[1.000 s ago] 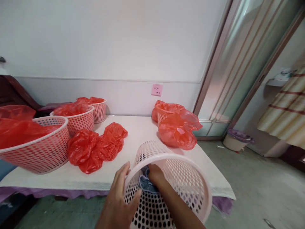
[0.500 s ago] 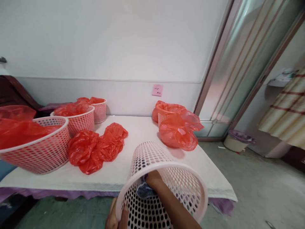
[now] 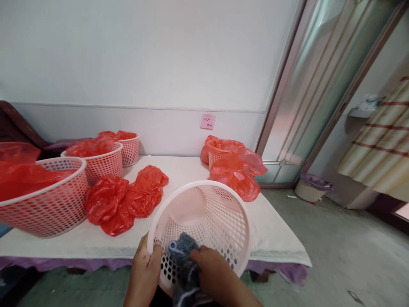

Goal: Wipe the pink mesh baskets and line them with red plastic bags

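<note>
A pale pink mesh basket [image 3: 236, 204] is tilted with its mouth toward me at the front edge of the table. My left hand [image 3: 145, 266] grips its rim on the left side, the thumb over the edge. Inside the mouth my right hand [image 3: 212, 268] is closed on a bluish-grey cloth [image 3: 183, 251], which bunches against the perforated wall and hangs down toward me. The basket's bottom shows, with nothing else seen in it. Just behind to the left lies a crumpled red plastic bag [image 3: 128, 198].
Three baskets stand on the left: a large one [image 3: 51, 213], a middle one [image 3: 104, 164] and a small one [image 3: 130, 151], each with red plastic. A red-bagged basket [image 3: 214, 160] stands at the back right. A pink note [image 3: 208, 122] is on the wall; a bin [image 3: 309, 189] is on the floor.
The basket has swung so its mouth faces me more and its bottom shows. My right hand has drawn back toward the mouth with the cloth. My left hand stays on the rim.
</note>
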Tool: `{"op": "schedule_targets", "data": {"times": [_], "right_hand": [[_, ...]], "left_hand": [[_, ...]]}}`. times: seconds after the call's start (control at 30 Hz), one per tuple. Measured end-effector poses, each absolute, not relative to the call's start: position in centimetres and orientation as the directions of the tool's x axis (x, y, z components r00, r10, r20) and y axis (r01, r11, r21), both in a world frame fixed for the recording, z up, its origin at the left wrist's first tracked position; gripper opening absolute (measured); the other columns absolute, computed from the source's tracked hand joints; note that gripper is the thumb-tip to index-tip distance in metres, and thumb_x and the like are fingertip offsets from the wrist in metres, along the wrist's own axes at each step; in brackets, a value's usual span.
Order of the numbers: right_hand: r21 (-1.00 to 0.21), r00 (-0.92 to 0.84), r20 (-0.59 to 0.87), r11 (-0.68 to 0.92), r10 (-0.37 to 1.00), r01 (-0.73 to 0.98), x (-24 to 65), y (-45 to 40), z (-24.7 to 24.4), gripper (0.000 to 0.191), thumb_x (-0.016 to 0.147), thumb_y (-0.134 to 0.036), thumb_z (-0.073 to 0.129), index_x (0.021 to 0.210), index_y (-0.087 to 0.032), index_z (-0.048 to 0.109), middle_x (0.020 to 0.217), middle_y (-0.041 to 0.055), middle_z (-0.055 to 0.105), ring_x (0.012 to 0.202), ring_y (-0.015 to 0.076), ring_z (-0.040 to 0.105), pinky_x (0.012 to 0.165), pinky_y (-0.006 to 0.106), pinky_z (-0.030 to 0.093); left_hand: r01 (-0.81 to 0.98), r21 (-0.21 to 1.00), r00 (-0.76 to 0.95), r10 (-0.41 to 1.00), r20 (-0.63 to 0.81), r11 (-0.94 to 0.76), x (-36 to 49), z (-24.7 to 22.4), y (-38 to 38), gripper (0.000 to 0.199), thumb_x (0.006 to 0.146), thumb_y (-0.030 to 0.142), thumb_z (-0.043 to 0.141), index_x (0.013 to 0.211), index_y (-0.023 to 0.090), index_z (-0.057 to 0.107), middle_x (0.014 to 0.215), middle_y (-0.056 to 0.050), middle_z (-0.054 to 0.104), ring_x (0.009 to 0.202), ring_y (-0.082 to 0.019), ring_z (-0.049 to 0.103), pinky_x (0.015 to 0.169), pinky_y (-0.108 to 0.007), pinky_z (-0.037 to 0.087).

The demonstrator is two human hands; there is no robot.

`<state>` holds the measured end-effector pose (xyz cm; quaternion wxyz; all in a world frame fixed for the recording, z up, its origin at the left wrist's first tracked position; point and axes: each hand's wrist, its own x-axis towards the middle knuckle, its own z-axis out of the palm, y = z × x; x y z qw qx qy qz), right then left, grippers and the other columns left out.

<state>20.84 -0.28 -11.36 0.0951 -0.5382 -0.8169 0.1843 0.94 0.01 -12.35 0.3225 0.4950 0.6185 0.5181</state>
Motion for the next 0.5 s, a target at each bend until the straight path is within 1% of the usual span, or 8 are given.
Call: {"op": "schedule_targets", "data": {"times": [0.07, 0.1, 0.13, 0.17, 0.23, 0.33, 0.43, 0.5], "right_hand": [[-0.195, -0.255, -0.08, 0.236, 0.964, 0.952, 22.0, -0.4, -11.1, 0.037, 0.064, -0.002, 0.051, 0.094, -0.019, 0.065, 0.092, 0.0124, 0.069, 0.079, 0.0277, 0.07, 0.066, 0.032, 0.047], [-0.137, -0.2, -0.066, 0.189, 0.978, 0.972, 22.5, -0.4, -10.9, 0.037, 0.065, 0.0, 0.049, 0.094, -0.018, 0.064, 0.091, 0.0125, 0.068, 0.075, 0.0267, 0.07, 0.062, 0.03, 0.046], [-0.113, -0.159, -0.03, 0.155, 0.987, 0.981, 22.9, -0.4, -10.7, 0.037, 0.067, 0.001, 0.047, 0.094, -0.018, 0.063, 0.091, 0.0116, 0.067, 0.074, 0.0249, 0.07, 0.06, 0.028, 0.044], [-0.112, -0.124, 0.019, 0.125, 0.992, 0.986, 23.3, -0.6, -10.6, 0.038, 0.068, 0.002, 0.045, 0.095, -0.018, 0.062, 0.09, 0.0102, 0.067, 0.073, 0.0229, 0.07, 0.058, 0.026, 0.043], [-0.135, -0.063, 0.124, 0.08, 0.99, 0.988, 24.0, -1.4, -10.4, 0.042, 0.07, 0.002, 0.042, 0.1, -0.02, 0.061, 0.091, 0.0079, 0.065, 0.073, 0.02, 0.069, 0.055, 0.024, 0.042], [-0.134, -0.036, 0.279, 0.076, 0.96, 0.988, 25.1, -3.0, -10.9, 0.053, 0.069, 0.0, 0.042, 0.115, -0.023, 0.056, 0.096, 0.0065, 0.064, 0.075, 0.0198, 0.069, 0.055, 0.025, 0.046], [-0.104, -0.028, 0.395, 0.075, 0.918, 0.992, 26.6, -4.5, -12.5, 0.057, 0.071, -0.003, 0.041, 0.123, -0.024, 0.05, 0.101, 0.0062, 0.062, 0.077, 0.0202, 0.068, 0.057, 0.026, 0.05], [-0.133, 0.03, 0.427, 0.031, 0.904, 0.991, 27.6, -4.9, -13.8, 0.053, 0.074, -0.005, 0.04, 0.122, -0.024, 0.05, 0.1, 0.0057, 0.06, 0.078, 0.0201, 0.067, 0.059, 0.027, 0.052]], "left_hand": [[0.257, 0.966, -0.312, 0.944, 0.104, -0.021, 0.3, -12.3, 0.2, 0.035, 0.079, 0.047, 0.053, 0.098, 0.019, 0.061, 0.094, -0.007, 0.069, 0.105, -0.03, 0.061, 0.094, -0.041, 0.046], [0.232, 0.973, -0.326, 0.941, 0.09, -0.013, 0.1, -12.4, 0.1, 0.035, 0.077, 0.047, 0.055, 0.097, 0.019, 0.062, 0.089, -0.006, 0.07, 0.105, -0.03, 0.062, 0.094, -0.041, 0.046], [0.199, 0.98, -0.344, 0.937, 0.07, 0.0, 0.0, -12.5, 0.1, 0.035, 0.076, 0.047, 0.056, 0.096, 0.019, 0.063, 0.085, -0.005, 0.07, 0.104, -0.03, 0.063, 0.092, -0.04, 0.048], [0.158, 0.987, -0.359, 0.932, 0.041, 0.018, 0.0, -12.7, -0.1, 0.035, 0.075, 0.046, 0.058, 0.096, 0.018, 0.064, 0.083, -0.005, 0.071, 0.103, -0.03, 0.063, 0.091, -0.04, 0.049], [0.061, 0.997, -0.381, 0.924, -0.026, 0.053, 0.3, -13.3, -0.4, 0.039, 0.072, 0.045, 0.061, 0.099, 0.017, 0.065, 0.085, -0.006, 0.072, 0.101, -0.03, 0.065, 0.086, -0.038, 0.052], [-0.044, 0.994, -0.394, 0.913, -0.108, 0.098, 0.8, -14.4, -1.1, 0.049, 0.072, 0.047, 0.063, 0.11, 0.015, 0.064, 0.095, -0.008, 0.073, 0.094, -0.029, 0.067, 0.081, -0.038, 0.053], [-0.082, 0.986, -0.424, 0.891, -0.165, 0.144, 1.4, -15.4, -1.7, 0.058, 0.072, 0.051, 0.063, 0.117, 0.015, 0.061, 0.104, -0.01, 0.072, 0.092, -0.029, 0.068, 0.081, -0.038, 0.054], [-0.08, 0.985, -0.468, 0.866, -0.174, 0.154, 2.0, -15.9, -2.2, 0.062, 0.073, 0.054, 0.061, 0.121, 0.015, 0.059, 0.106, -0.01, 0.071, 0.098, -0.03, 0.067, 0.084, -0.039, 0.053]]}}
